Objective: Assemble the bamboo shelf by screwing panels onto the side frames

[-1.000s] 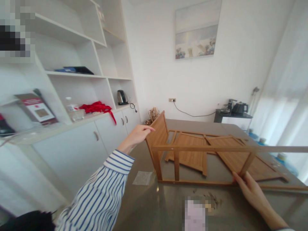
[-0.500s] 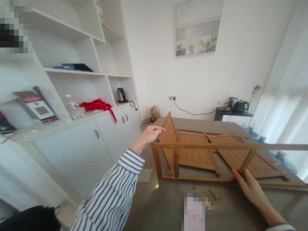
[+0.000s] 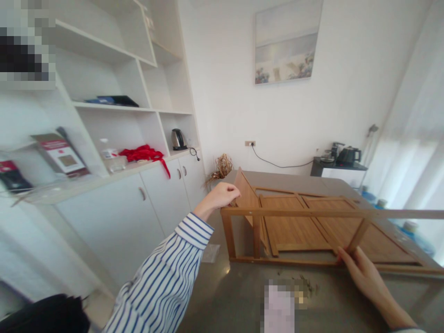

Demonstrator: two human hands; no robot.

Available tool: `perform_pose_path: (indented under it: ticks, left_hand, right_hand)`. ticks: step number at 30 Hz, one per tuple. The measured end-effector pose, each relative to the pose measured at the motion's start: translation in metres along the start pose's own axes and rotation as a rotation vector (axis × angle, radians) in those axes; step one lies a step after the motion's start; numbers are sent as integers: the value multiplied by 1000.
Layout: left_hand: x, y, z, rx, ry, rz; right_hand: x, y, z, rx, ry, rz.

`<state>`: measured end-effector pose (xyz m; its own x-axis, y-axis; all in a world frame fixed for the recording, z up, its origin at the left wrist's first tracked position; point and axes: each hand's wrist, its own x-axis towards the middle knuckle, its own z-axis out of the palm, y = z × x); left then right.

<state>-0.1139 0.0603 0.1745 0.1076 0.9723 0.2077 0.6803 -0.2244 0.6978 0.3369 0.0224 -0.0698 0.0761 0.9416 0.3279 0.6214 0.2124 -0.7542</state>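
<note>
My left hand (image 3: 224, 196) is closed at the left edge of a tilted wooden panel (image 3: 249, 194), just above the end of a long wooden frame (image 3: 294, 212). Its fingertips are partly hidden, but they appear to pinch the panel. My right hand (image 3: 362, 268) grips the frame where a short crosspiece meets the lower rail. That frame stands on its side on the grey table (image 3: 222, 296). Behind its rails lie flat wooden panels, a nearer one (image 3: 294, 231) and another (image 3: 378, 240) to the right, partly overlapping.
Small screws or fittings (image 3: 308, 282) are scattered on the table near a blurred pale object (image 3: 279, 307). A clear plastic bag (image 3: 210, 253) lies left of the frame. White cabinets (image 3: 114, 240) run along the left, and blue-tinted bottles (image 3: 414, 233) stand beyond the table's right edge.
The tilted panel has leaned over and its top corner has dropped. My left hand's fingers have curled in at its edge. The nearer flat panel has shifted right. My right hand stays put.
</note>
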Motion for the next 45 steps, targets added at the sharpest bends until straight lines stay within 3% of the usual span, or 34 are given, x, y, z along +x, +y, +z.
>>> perform_pose_path:
  ticks: [6, 14, 25, 31, 40, 45]
  left_hand:
    - [-2, 1, -15, 73, -39, 60]
    - [-8, 25, -22, 228, -113, 136]
    - [0, 31, -27, 305, -7, 178]
    - [-7, 21, -23, 342, 29, 153]
    - [-17, 22, -7, 342, -11, 153]
    - [-17, 21, -4, 300, -78, 141]
  right_hand:
    - [-1, -11, 2, -6, 1, -1]
    - [-1, -23, 9, -18, -9, -46]
    - [-4, -27, 8, -23, -16, -79]
    - [-4, -19, 9, -31, -6, -52]
    - [0, -5, 1, -27, 16, -20]
    - [-3, -10, 0, -37, 29, 16]
